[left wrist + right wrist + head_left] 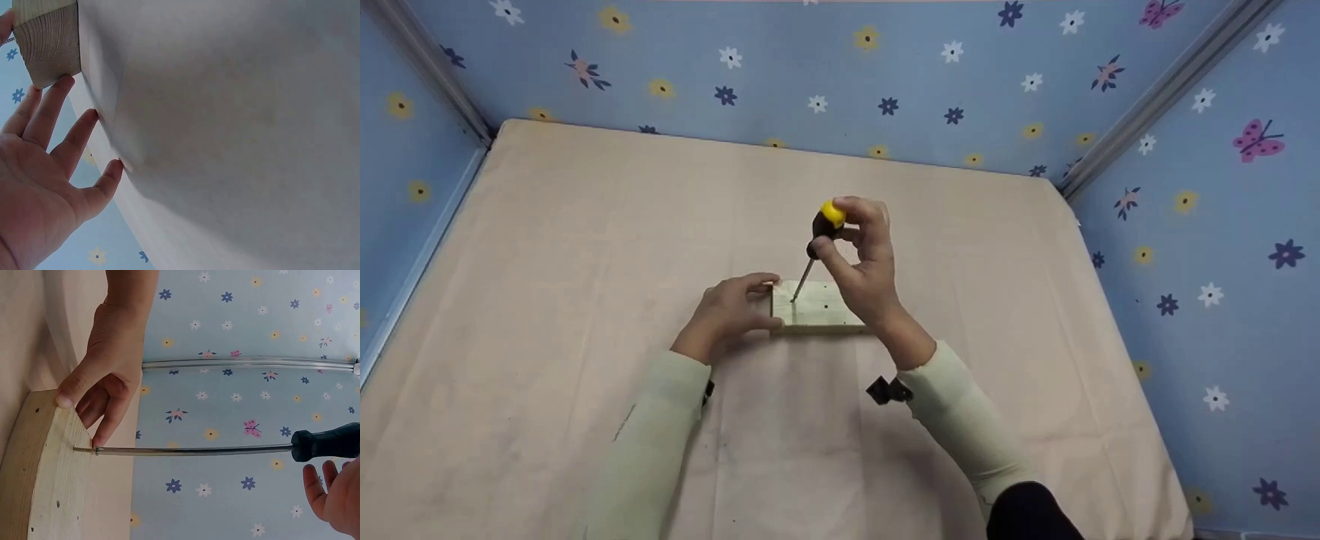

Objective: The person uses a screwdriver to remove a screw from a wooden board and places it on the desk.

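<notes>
A pale wooden block lies on the cloth in the head view, with several small dark holes in its top. My left hand grips its left end, thumb on the near edge and fingertips on the far edge. In the left wrist view the other fingers are spread below the block's end grain. My right hand holds a yellow and black screwdriver by its handle, tilted. The right wrist view shows a screw standing partly in the wood, the shaft meeting its head.
A beige cloth with creases covers the table. Blue flowered panels stand at the back and both sides, joined by metal corner posts. A small black device sits by the right wrist.
</notes>
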Demonstrator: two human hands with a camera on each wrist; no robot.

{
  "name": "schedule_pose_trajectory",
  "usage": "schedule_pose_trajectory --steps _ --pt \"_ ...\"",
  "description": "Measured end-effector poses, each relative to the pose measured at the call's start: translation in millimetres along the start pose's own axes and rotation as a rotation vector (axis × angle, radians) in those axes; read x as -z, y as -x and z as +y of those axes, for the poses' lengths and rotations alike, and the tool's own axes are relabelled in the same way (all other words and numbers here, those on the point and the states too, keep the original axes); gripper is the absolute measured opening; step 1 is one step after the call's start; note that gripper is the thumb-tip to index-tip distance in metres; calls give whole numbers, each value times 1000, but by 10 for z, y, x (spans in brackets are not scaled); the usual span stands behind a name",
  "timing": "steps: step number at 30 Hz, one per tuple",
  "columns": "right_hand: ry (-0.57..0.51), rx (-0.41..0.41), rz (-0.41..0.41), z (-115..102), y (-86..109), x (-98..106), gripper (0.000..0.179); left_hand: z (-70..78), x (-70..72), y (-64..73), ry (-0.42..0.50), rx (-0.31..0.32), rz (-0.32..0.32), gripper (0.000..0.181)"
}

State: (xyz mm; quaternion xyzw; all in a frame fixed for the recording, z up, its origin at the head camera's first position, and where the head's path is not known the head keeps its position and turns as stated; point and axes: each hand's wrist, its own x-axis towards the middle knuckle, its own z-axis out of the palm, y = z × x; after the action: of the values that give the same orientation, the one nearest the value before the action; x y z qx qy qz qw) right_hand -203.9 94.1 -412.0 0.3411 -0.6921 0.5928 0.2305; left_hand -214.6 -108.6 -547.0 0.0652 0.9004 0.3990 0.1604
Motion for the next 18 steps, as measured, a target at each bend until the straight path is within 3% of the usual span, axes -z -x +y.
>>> schedule_pose_trajectory --steps 4,10,18 --pt "45 22 -13 -14 -6 -7 36 2 5 19 10 -21 6 75" --pt "-15 6 -49 -8 9 -8 34 -3 6 23 19 -32 14 76" --pt "37 42 22 4 8 -16 39 9 7 26 5 -39 20 75"
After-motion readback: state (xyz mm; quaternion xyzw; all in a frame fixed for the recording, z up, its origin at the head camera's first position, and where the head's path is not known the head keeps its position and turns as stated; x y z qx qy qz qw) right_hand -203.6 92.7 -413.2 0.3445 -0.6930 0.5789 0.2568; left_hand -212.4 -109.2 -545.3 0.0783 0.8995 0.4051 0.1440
